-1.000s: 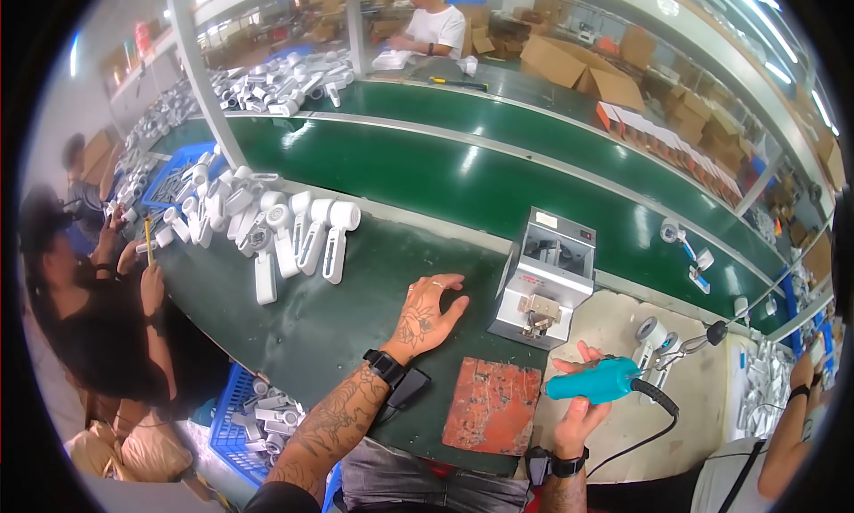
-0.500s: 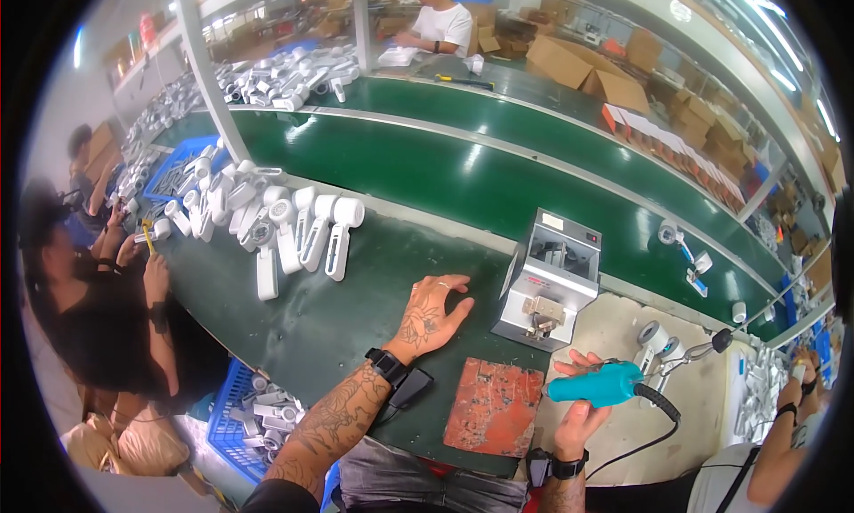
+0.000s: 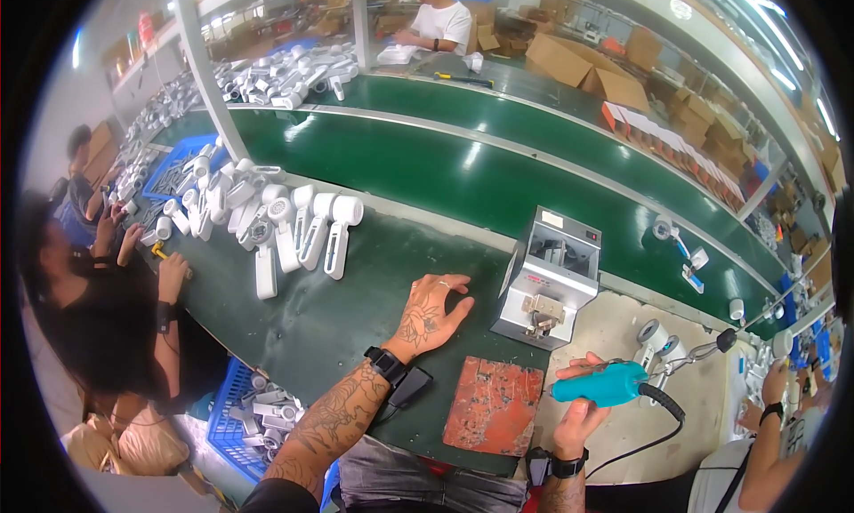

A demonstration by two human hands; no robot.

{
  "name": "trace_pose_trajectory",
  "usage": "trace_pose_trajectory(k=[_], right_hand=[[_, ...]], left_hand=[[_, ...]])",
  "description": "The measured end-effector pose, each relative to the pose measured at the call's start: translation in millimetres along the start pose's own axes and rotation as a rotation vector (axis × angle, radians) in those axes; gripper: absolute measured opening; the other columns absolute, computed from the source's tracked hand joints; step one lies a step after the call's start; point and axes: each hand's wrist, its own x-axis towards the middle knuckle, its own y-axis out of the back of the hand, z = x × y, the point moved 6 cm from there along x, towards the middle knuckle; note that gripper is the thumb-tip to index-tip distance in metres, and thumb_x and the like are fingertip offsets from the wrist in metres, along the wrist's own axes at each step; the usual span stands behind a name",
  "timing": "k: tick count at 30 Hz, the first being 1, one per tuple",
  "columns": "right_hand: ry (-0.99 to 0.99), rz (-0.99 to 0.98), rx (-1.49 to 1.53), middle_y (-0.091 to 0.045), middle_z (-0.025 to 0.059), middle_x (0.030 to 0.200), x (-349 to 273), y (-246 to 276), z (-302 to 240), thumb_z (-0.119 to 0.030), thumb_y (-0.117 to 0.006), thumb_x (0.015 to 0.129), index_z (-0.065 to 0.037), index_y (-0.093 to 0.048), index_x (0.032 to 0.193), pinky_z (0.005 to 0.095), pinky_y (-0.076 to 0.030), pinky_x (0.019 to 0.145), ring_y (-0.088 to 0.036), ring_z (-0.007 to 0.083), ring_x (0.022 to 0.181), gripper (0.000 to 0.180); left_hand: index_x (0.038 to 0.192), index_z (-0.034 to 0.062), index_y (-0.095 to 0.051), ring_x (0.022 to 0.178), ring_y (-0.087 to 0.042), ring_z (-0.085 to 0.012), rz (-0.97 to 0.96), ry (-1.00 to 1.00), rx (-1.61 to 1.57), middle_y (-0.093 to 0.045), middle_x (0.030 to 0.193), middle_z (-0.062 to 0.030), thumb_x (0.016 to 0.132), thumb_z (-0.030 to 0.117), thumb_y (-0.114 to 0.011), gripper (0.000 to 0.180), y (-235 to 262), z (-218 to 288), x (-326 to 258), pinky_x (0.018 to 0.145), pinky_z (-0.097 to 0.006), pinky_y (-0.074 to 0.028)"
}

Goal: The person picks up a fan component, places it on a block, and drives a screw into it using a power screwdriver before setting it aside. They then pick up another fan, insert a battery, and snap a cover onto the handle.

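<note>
Brightness: bright, even daylight-white light across the whole workshop.
Source: overhead strip lamps (image 3: 805, 91) at the upper right.
Glare: pale streaks on the glossy green conveyor belt (image 3: 498, 171).
Shadows: soft and short, under the hands and the white parts.
Distortion: strong fisheye; straight belt edges bow, black rim surrounds the frame.
Sharpness: centre crisp; people at the left and right edges smear and stretch.

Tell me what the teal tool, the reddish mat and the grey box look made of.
Teal tool in the right hand: probably moulded plastic, with a smooth, even sheen. Reddish mat: looks like worn rubber or fibreboard, matte with pale scuffed patches. Grey box: likely painted sheet metal, with flat folded panels and crisp edges.
</note>
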Motion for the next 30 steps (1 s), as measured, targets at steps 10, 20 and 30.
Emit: trace_pose_trajectory(k=[10,20,30], right_hand=[[-0.002,-0.005,0.000,-0.069,0.0119,0.094,-0.7,0.8,-0.2,-0.064,-0.052,0.096,0.006,-0.048,0.135,0.0430,-0.048,0.095,-0.059,0.0254,0.105,0.080],[-0.019,-0.009,0.019,-0.069,0.0122,0.094,-0.7,-0.4,0.0,-0.062,-0.054,0.096,0.007,-0.046,0.137,0.0434,-0.048,0.094,-0.059,0.0257,0.105,0.080],[-0.023,0.011,0.002,-0.069,0.0125,0.091,-2.6,0.9,-0.7,-0.064,-0.053,0.096,0.006,-0.049,0.135,0.0426,-0.048,0.092,-0.060,0.0256,0.102,0.080]], left_hand=[[0.126,0.0098,-0.064,0.116,-0.057,-0.0265,0.010,-0.015,0.006,-0.071,0.112,-0.0043,0.093,0.025,-0.068,0.036,-0.3,1.5,-1.5,0.107,-0.042,-0.037],[0.123,0.0088,-0.065,0.115,-0.058,-0.0269,0.019,-0.024,0.008,-0.071,0.111,-0.0051,0.093,0.023,-0.068,0.033,1.8,2.5,1.1,0.106,-0.041,-0.038],[0.123,0.0082,-0.065,0.115,-0.058,-0.0271,0.012,-0.021,0.009,-0.070,0.112,-0.0057,0.093,0.023,-0.068,0.033,4.2,5.5,-2.1,0.105,-0.041,-0.038]])
